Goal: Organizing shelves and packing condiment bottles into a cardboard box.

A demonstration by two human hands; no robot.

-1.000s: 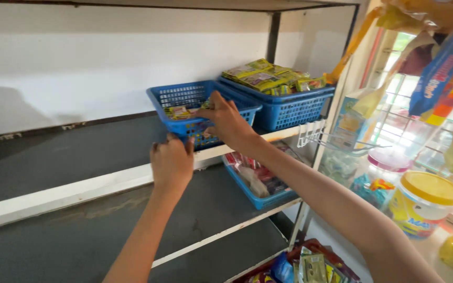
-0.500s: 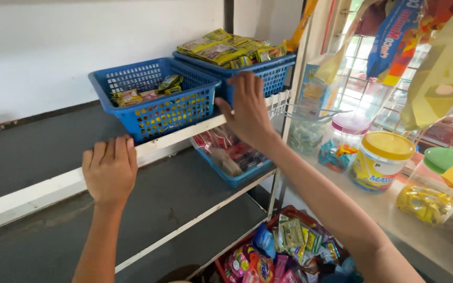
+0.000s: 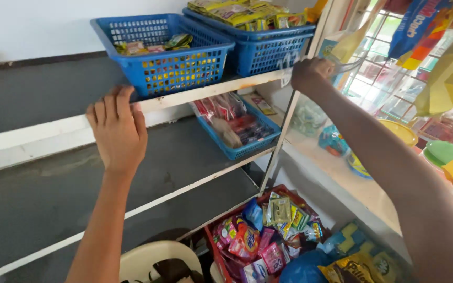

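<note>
My left hand [image 3: 116,131] lies flat against the white front edge of the upper shelf [image 3: 43,131], fingers up and apart, holding nothing. Just right of it stands a blue mesh basket [image 3: 169,68] with a few small packets inside. A second blue basket [image 3: 266,52], heaped with yellow-green packets, stands beside it. My right hand [image 3: 310,73] is closed in a fist at the shelf's right corner by the white upright post [image 3: 281,141], and thin wire hooks [image 3: 344,65] stick out from it.
On the lower shelf sits a third blue basket [image 3: 239,149] of red packets. A red box of colourful sachets [image 3: 260,236] is on the floor, next to a pale plastic chair [image 3: 153,259]. Lidded jars [image 3: 402,133] and hanging snack packets [image 3: 420,26] crowd the right.
My right hand left the front of the baskets and moved right to the corner post, closing there. My left hand rose onto the upper shelf's edge. The view tilted down.
</note>
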